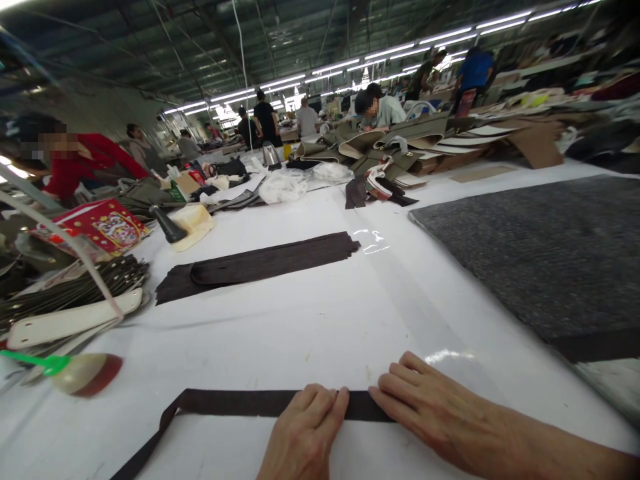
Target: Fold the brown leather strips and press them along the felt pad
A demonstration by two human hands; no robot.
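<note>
A long dark brown strap (235, 403) lies flat on the white table (320, 320) near the front edge, bent down at its left end. My left hand (305, 433) rests on the strap with its fingers together and flat, pressing it down. My right hand (430, 407) lies flat just to the right, fingers stretched out over the strap's right part. Neither hand grips anything. A stack of similar dark straps (255, 265) lies further back in the middle.
A grey felt mat (540, 247) covers the right side. At the left lie a pile of buckled straps (70, 293), a white strip (70, 321), a brush with a green handle (75, 372), a red box (95, 227) and a hammer (167, 225). Other people work at the back.
</note>
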